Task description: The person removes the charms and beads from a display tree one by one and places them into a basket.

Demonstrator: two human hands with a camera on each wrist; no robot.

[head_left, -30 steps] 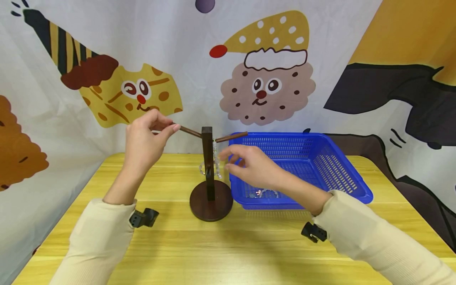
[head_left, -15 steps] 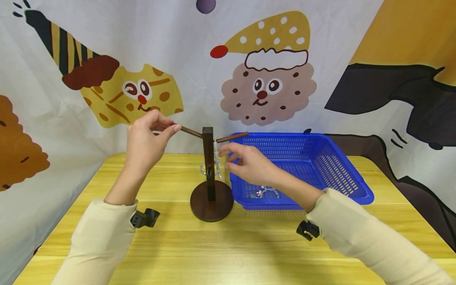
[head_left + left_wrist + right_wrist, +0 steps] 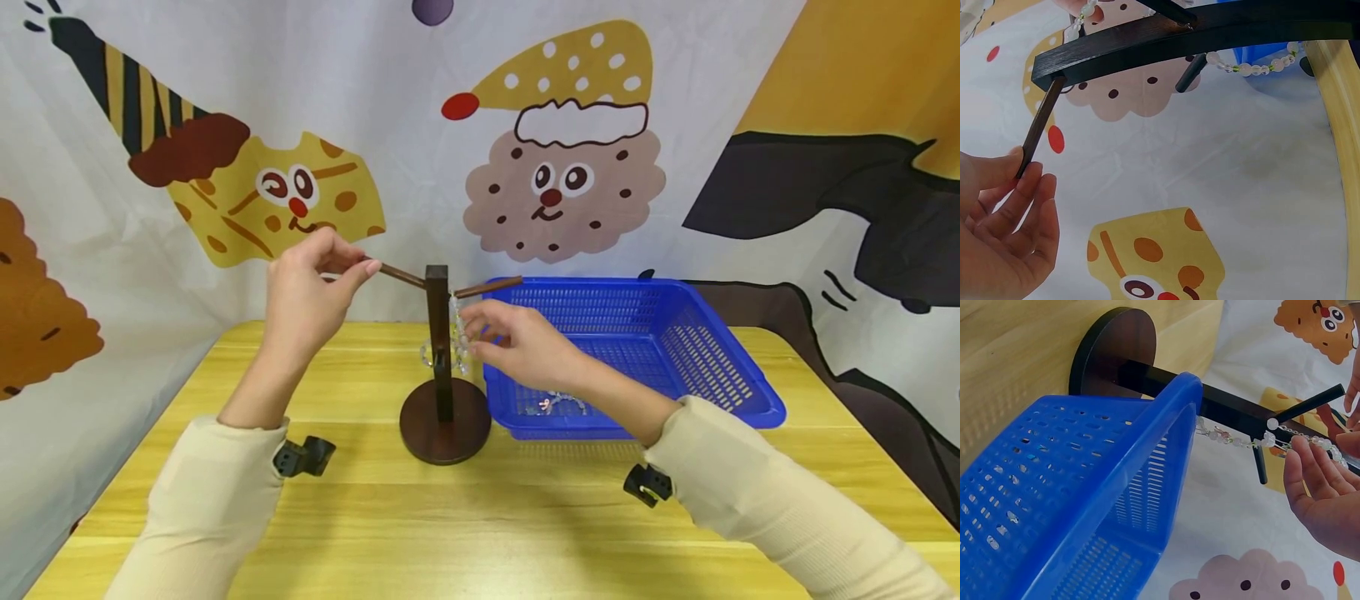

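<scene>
A dark wooden jewelry stand (image 3: pixel 438 333) with a round base stands mid-table. My left hand (image 3: pixel 303 283) pinches the end of its upper left peg (image 3: pixel 401 275) between thumb and fingers; the left wrist view shows this peg (image 3: pixel 1040 122) bare between hand and post. A clear and pale beaded bracelet (image 3: pixel 455 321) hangs from the upper right peg (image 3: pixel 487 287). Beside it is my right hand (image 3: pixel 536 346), fingers bent gently and fingertips right at the beads (image 3: pixel 1319 442), thumb apart from them. Another beaded bracelet (image 3: pixel 1263 67) hangs on a lower peg (image 3: pixel 1191 74).
To the right of the stand, a blue plastic basket (image 3: pixel 720 333) stands close to its base. Inside the basket's near left corner lie beaded bracelets (image 3: pixel 566 403), one with a pink charm. A patterned cloth (image 3: pixel 420 167) hangs behind the wooden table (image 3: pixel 450 533).
My right hand has shifted slightly left, its fingertips now overlapping the hanging bracelet. My left hand keeps its pinch on the peg.
</scene>
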